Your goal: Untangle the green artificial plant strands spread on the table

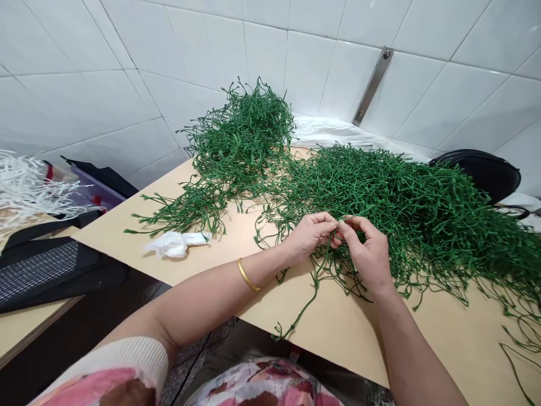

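My left hand and my right hand meet fingertip to fingertip over the front of the table. Both are closed in a pinch on a thin green artificial plant stem, which hangs below them, its lower end lying across the table's near edge. Right behind my hands spreads a large tangled heap of the same green stems. A second heap rises at the back left, and a looser bunch lies in front of it. My fingers hide the exact spot where they grip.
On the wooden table lies a crumpled white plastic piece. A black round bag sits at the back right. White strands and a black bag are at the left. A metal bracket is fixed to the tiled wall.
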`<state>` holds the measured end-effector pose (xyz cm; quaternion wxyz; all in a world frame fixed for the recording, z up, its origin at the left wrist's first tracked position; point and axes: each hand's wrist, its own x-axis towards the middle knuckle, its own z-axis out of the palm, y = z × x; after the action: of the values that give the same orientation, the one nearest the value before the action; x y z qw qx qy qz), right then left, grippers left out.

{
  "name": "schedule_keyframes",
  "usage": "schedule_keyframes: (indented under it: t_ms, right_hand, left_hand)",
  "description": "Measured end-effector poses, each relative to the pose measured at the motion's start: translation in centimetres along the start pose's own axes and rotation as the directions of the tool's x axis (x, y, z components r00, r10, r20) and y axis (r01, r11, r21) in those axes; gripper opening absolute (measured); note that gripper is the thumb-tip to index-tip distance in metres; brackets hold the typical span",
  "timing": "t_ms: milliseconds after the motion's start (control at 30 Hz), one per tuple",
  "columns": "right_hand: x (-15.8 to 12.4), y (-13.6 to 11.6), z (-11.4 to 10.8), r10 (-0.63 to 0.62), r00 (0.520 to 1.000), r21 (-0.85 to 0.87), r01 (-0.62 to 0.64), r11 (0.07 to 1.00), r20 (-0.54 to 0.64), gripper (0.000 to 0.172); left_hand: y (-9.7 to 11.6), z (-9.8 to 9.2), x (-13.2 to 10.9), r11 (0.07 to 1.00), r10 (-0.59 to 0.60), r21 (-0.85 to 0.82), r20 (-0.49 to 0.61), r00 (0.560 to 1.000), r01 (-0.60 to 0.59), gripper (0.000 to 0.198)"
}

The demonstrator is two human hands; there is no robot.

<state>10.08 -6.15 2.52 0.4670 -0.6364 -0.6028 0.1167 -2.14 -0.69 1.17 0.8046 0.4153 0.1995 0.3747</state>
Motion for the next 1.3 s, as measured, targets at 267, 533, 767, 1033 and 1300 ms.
schedule_keyframes:
  t_ms: [267, 533, 767, 1033, 1300]
  right_hand:
    - [-0.1, -0.4, -0.1, 0.053, 0.999, 0.156, -0.054, 0.986, 0.009, 0.011]
    - [-0.3, 0.1, 0.3, -0.138, 0.989, -0.012, 0.137, 0.99, -0.047, 0.008]
    - [-0.4, 0.0, 0.4, 0.044, 0.995, 0.271, -0.019, 0.962, -0.09, 0.011]
    - [-0.6, -0.4, 0.4, 0.062, 0.994, 0.317, -0.03, 0.948, -0.093, 0.012]
    - [0.4, 0.1, -0.3, 0.225, 0.971, 0.482, -0.161, 0.861, -0.078, 0.019]
  left_hand:
    - [-0.3, 0.1, -0.1, 0.973, -0.116, 0.207, 0.068, 0.991, 0.099, 0.02]
    - [-0.3, 0.2, -0.3, 0.977, -0.171, 0.144, 0.071, 0.983, 0.159, 0.017]
    - [0.9, 0.7, -0.8, 0.957, -0.109, 0.279, 0.092, 0.99, 0.079, 0.029]
    - [1.5, -0.2, -0.3, 0.932, -0.182, 0.346, 0.192, 0.964, 0.107, 0.025]
    - [0.6, 0.5, -0.9, 0.9, -0.289, 0.409, 0.307, 0.907, 0.149, 0.025]
